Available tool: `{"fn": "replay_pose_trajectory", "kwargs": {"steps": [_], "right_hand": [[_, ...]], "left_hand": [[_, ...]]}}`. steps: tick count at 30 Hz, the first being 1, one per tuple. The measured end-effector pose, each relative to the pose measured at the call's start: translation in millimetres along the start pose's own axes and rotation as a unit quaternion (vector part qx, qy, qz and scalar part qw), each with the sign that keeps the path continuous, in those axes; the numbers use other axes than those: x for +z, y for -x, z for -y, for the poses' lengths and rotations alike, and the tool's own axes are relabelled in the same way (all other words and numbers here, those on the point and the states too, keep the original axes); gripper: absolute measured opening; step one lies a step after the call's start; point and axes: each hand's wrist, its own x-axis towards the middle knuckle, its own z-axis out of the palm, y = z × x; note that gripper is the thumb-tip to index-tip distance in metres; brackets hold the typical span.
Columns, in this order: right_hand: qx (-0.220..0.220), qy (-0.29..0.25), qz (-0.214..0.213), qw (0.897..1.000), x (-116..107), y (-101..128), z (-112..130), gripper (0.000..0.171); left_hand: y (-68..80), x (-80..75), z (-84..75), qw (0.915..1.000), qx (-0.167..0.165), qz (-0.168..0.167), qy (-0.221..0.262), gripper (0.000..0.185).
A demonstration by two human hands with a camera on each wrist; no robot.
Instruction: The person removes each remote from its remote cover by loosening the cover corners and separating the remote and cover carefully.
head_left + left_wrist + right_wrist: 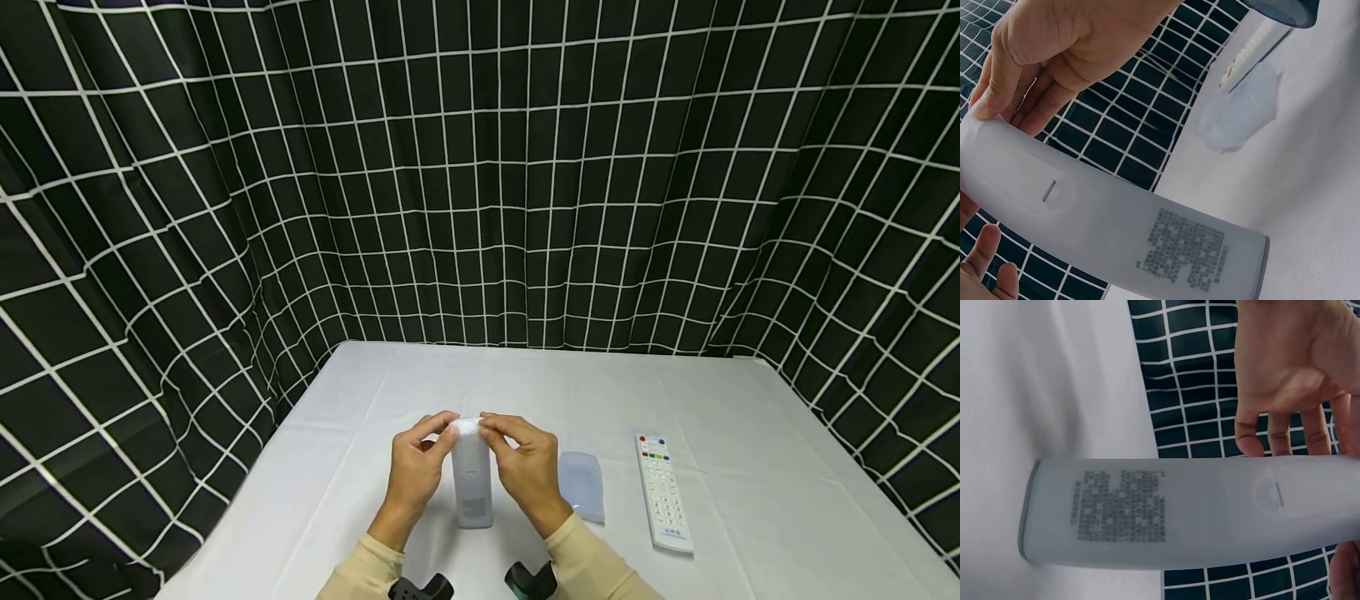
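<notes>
Sleeved remote (472,483) upright between left hand (415,471), right hand (527,471).

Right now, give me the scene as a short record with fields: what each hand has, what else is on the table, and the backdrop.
left hand: left hand pinches the top end of the remote
right hand: right hand pinches the same top end
remote: stands upright, lower end on the table, back side with printed label toward the person, in a translucent sleeve
beside it: loose sleeve lies flat to the right
further right: second remote, buttons up, flat on the table
backdrop: black curtain with white grid
</notes>
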Motion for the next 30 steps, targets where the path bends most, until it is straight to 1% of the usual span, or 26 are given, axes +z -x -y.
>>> {"fn": "replay_pose_trajectory", "kwargs": {"steps": [3, 6, 7, 9, 10, 14, 15, 17, 20, 23, 26, 28, 30], "right_hand": [[0.026, 0.008, -0.006, 1.000, 0.3, -1.8, 0.4, 0.013], [0.075, 0.012, -0.015, 0.997, 1.5, -3.4, 1.7, 0.008], [0.089, 0.010, -0.019, 0.996, 2.0, -3.8, 2.1, 0.007], [0.113, 0.008, -0.026, 0.993, 2.7, -4.4, 2.6, 0.005], [0.122, 0.005, -0.030, 0.992, 3.0, -4.7, 3.1, 0.005], [0.139, -0.008, -0.037, 0.990, 4.1, -6.6, 3.1, 0.006], [0.145, -0.015, -0.037, 0.989, 4.6, -7.3, 2.9, 0.005], [0.162, -0.026, -0.036, 0.986, 4.9, -8.7, 3.0, 0.005], [0.188, -0.042, -0.034, 0.981, 5.3, -10.5, 2.1, 0.006], [0.194, -0.048, -0.028, 0.979, 5.8, -11.7, -0.3, 0.007], [0.203, -0.058, -0.018, 0.977, 7.8, -9.6, -16.0, 0.007], [0.218, -0.066, -0.007, 0.974, 8.7, -8.2, -26.8, 0.006], [0.245, -0.076, 0.009, 0.966, 9.2, -6.5, -38.8, 0.007]], "left_hand": [[-1.4, 0.0, -3.8, 1.0000, -0.008, 0.002, -0.004, 0.016], [-2.4, 0.7, -3.6, 1.0000, -0.006, 0.002, -0.005, 0.015], [-2.5, 1.1, -2.8, 1.0000, -0.001, 0.001, -0.004, 0.014], [-3.9, 1.5, 5.6, 1.0000, -0.006, -0.001, 0.001, 0.014], [-3.9, 1.7, 7.3, 1.0000, -0.008, -0.001, 0.000, 0.014], [-2.1, 1.8, 7.4, 0.9999, -0.017, -0.003, 0.003, 0.014], [-0.8, 1.9, 2.9, 0.9999, -0.015, -0.003, 0.003, 0.014], [1.3, 2.3, -1.1, 0.9999, -0.010, -0.004, 0.008, 0.014], [2.3, 2.8, -2.8, 0.9998, -0.012, -0.006, 0.013, 0.014], [2.2, 3.4, -5.0, 0.9998, -0.018, -0.006, 0.007, 0.013], [1.2, 3.4, -3.1, 0.9997, -0.022, -0.007, -0.001, 0.013], [-0.3, 2.8, 4.6, 0.9997, -0.025, -0.007, 0.001, 0.014], [-1.5, 1.8, 13.1, 0.9995, -0.031, -0.009, 0.004, 0.014]]}}
